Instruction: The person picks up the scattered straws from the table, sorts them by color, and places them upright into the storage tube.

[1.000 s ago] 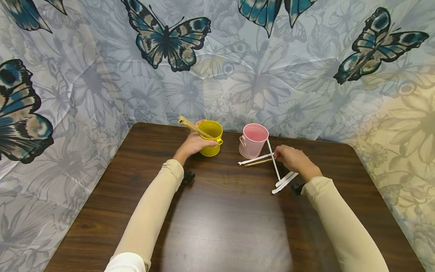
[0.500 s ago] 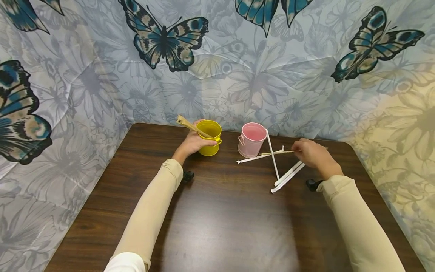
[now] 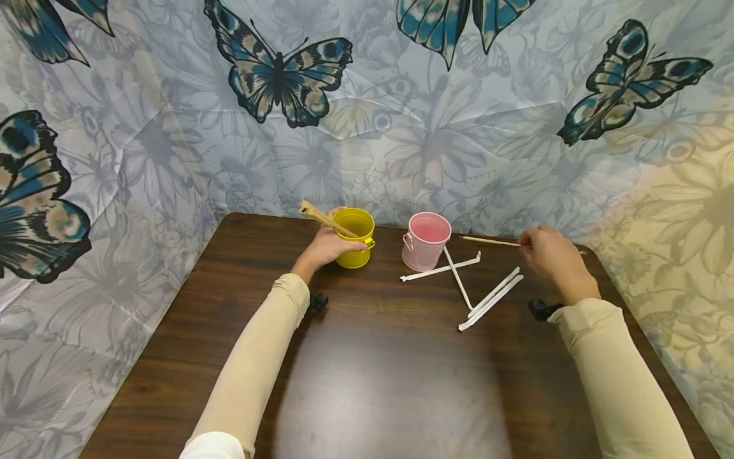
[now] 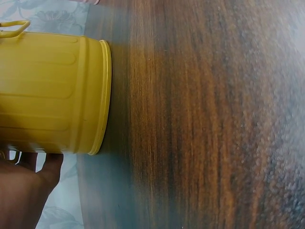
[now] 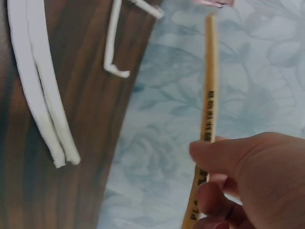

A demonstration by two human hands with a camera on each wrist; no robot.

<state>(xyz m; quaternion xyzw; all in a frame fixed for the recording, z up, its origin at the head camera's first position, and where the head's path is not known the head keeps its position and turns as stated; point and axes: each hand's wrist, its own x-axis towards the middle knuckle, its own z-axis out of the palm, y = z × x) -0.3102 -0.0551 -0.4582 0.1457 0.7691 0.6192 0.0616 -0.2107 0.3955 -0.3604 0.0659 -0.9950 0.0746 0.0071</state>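
My left hand (image 3: 328,248) grips a small yellow bucket (image 3: 354,256) at the table's far side, thumb across its front. A tan, paper-wrapped straw (image 3: 315,213) leans over that bucket's rim, its lower end inside. In the left wrist view the yellow bucket (image 4: 47,95) appears sideways, with fingers (image 4: 51,164) beyond it. To the right, my right hand (image 3: 555,262) pinches another tan wrapped straw (image 3: 490,240), raised near the table's back edge. Dark printed lettering runs along this straw (image 5: 209,81) in the right wrist view, between thumb and fingers.
A pink bucket (image 3: 424,252) stands between the hands. Beside it, one white wrapped straw (image 3: 440,270) crosses another white straw (image 3: 460,284). Two more white straws (image 3: 490,299) lie side by side nearer the right hand. Butterfly-patterned cloth (image 3: 321,153) hangs behind the table.
My right hand has drawn the tan straw out from among the white straws, moving right and toward the back. The leaning white straw has slipped lower beside the pink bucket. My left hand stays put.
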